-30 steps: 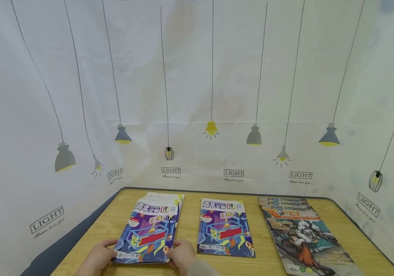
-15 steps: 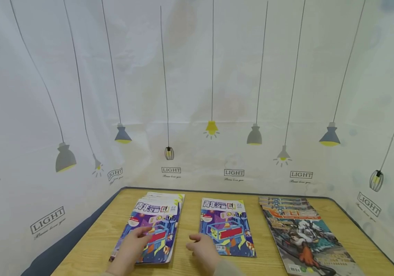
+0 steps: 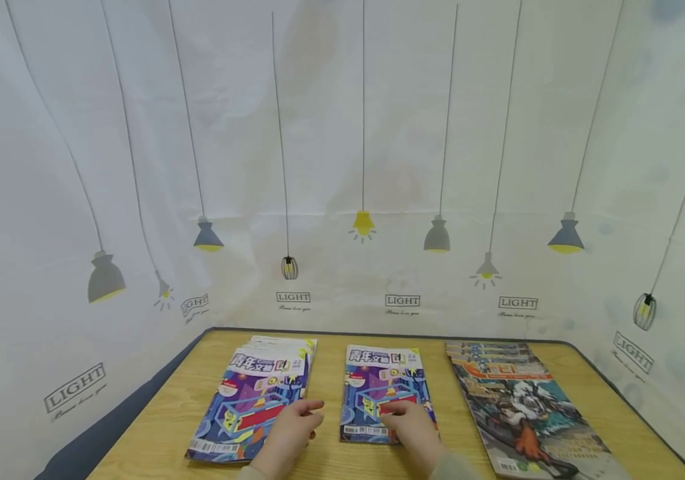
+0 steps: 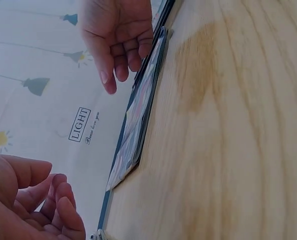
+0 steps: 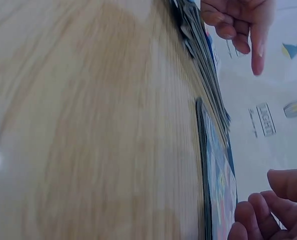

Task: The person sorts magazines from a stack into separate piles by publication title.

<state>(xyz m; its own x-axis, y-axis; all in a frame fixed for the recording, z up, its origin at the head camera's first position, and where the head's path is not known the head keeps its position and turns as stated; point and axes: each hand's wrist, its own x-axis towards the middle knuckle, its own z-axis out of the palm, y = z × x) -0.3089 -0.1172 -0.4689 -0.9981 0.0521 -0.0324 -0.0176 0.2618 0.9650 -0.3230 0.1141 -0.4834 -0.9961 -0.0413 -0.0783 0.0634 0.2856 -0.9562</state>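
Observation:
In the head view my left hand [image 3: 291,433] hovers at the lower right corner of the left stack of magazines [image 3: 252,407], whose purple cover shows on top. My right hand [image 3: 412,432] is over the lower part of the middle magazine [image 3: 372,380], which has the same cover. Both wrist views show the hands raised off the table, fingers loosely bent, holding nothing. The left wrist view has the left hand [image 4: 33,205] near and the right hand [image 4: 121,40] beyond; the right wrist view has the right hand [image 5: 276,210] near.
At the right, a fanned stack of larger comic-style magazines [image 3: 528,407] lies on the wooden table [image 3: 156,413]. A white cloth [image 3: 318,167] printed with hanging lamps encloses the table's back and sides.
My hands have left the lower corners of the left stack and moved rightward, the right one now over the middle magazine. The view has shifted slightly; the magazines appear to lie where they were.

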